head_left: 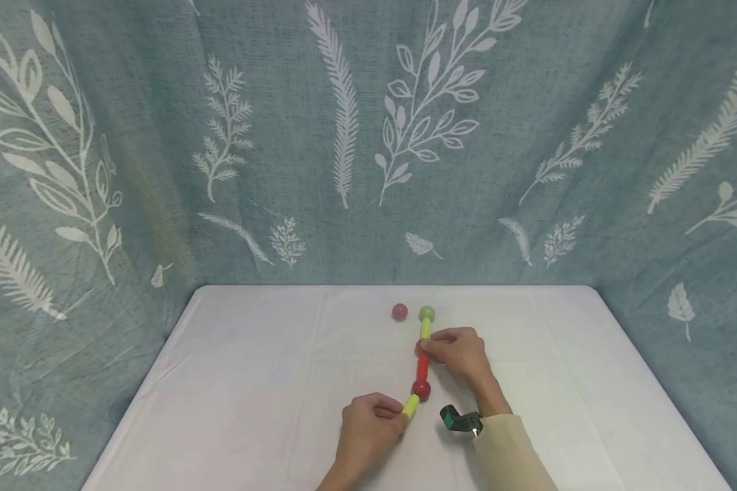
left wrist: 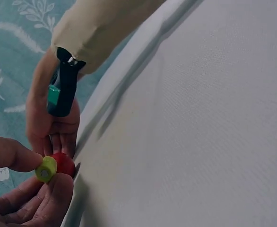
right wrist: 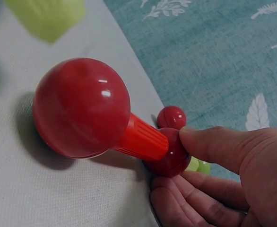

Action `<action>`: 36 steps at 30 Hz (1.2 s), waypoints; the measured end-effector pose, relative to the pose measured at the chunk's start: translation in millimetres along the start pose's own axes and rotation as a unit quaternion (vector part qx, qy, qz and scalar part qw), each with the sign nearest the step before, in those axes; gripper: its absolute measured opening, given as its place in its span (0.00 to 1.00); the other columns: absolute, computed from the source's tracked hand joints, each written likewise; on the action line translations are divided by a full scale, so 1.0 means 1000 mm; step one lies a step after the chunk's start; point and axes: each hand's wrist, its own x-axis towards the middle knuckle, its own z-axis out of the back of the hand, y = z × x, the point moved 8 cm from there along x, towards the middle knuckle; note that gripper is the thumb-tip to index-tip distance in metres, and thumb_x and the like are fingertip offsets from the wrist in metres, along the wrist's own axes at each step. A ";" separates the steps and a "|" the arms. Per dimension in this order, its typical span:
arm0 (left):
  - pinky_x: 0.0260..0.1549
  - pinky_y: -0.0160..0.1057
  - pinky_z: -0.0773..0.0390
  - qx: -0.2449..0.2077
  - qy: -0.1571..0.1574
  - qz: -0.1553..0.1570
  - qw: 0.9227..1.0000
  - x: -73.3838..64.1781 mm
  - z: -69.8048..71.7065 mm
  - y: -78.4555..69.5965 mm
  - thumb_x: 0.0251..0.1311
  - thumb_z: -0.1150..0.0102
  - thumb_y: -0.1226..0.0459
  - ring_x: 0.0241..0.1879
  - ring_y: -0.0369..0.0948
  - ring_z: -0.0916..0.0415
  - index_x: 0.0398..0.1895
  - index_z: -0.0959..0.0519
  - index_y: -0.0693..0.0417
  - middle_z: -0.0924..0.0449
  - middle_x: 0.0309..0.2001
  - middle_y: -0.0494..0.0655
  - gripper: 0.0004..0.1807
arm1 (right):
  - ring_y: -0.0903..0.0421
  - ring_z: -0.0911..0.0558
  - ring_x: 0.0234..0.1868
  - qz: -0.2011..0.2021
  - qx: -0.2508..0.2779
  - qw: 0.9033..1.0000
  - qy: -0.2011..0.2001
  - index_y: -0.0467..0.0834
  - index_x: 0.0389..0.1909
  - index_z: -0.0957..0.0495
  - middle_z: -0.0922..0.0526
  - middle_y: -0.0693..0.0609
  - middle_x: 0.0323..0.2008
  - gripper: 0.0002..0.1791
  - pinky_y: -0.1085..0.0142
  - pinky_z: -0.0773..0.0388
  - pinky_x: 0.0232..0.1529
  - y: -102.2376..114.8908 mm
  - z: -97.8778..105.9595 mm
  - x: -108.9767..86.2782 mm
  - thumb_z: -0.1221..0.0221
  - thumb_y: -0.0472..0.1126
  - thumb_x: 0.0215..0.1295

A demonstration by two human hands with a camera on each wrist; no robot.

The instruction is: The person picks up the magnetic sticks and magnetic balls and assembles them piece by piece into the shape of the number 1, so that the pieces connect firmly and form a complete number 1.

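Note:
My left hand (head_left: 371, 426) pinches a yellow-green stick (head_left: 411, 407) between thumb and fingers; its end face shows a small silvery disc in the left wrist view. The stick's far tip is close to a red ball (right wrist: 82, 108), with a gap between them in the right wrist view. From that ball a ribbed red-orange rod (right wrist: 143, 139) runs to a second red ball (right wrist: 164, 161). My right hand (head_left: 460, 351) grips this second ball with thumb and fingers. Beyond it, another yellow-green stick (head_left: 426, 329) leads to a green ball (head_left: 427, 314).
A loose red ball (head_left: 400, 312) lies left of the green ball, near the back of the white-covered table (head_left: 252, 382). A patterned blue-green curtain (head_left: 368, 150) hangs behind. On the right wrist sits a black camera mount (head_left: 460, 419), close to the chain's near end.

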 end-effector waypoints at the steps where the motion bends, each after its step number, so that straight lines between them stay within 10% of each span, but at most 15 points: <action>1: 0.31 0.36 0.18 0.005 -0.002 -0.003 1.000 0.000 -0.001 -0.001 0.55 0.23 0.68 0.28 0.36 0.17 0.35 0.11 0.54 0.12 0.27 0.40 0.05 | 0.48 0.13 0.47 0.001 0.000 1.000 -0.001 0.41 0.53 0.10 0.07 0.49 0.40 0.22 0.50 0.19 0.53 0.000 0.000 0.000 0.26 0.53 0.67; 36: 0.31 0.35 0.18 0.053 0.026 -0.032 0.998 0.010 -0.015 -0.006 0.62 0.24 0.65 0.29 0.34 0.18 0.37 0.11 0.55 0.13 0.28 0.38 0.05 | 0.53 0.12 0.39 0.005 -0.046 0.999 0.026 0.39 0.54 0.11 0.08 0.50 0.36 0.21 0.54 0.14 0.46 -0.002 0.009 -0.027 0.27 0.50 0.68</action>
